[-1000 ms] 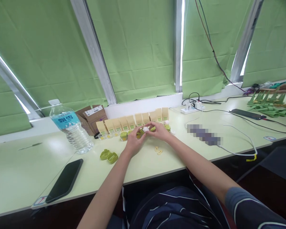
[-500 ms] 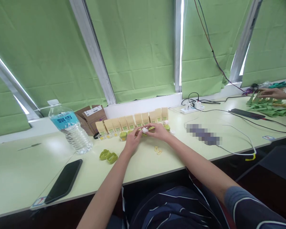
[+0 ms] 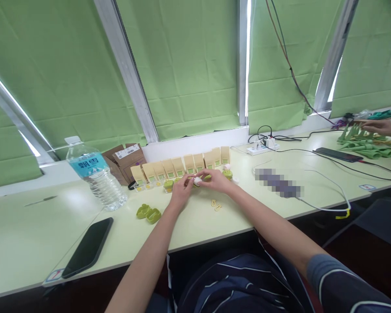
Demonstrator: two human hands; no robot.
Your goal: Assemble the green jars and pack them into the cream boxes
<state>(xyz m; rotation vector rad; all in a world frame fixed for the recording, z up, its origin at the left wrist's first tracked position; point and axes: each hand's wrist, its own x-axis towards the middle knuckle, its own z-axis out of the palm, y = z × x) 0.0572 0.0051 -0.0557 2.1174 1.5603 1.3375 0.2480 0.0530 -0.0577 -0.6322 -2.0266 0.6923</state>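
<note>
Between my two hands is a small rounded white piece (image 3: 197,181), too small to name more exactly. My right hand (image 3: 215,180) pinches it from the right, fingertips curled over it. From the other side my left hand (image 3: 181,191) closes its fingers against it. Small green boxes (image 3: 168,186) stand in a row right behind my hands, which partly cover them. An open two-part green case (image 3: 149,214) lies to the left of my left wrist. Two small yellow loops (image 3: 214,203) rest on the table below my right hand.
Several small kraft-paper packs (image 3: 178,166) line the wall. A water bottle (image 3: 96,174), a cardboard box (image 3: 130,163) and a phone (image 3: 87,248) are on the left. To the right are a power strip (image 3: 263,150), cables and another person's hand (image 3: 382,128) over green pieces (image 3: 366,145).
My fingers have shifted slightly around the white piece, turning it a little. At the far right the other person's hand has moved a bit.
</note>
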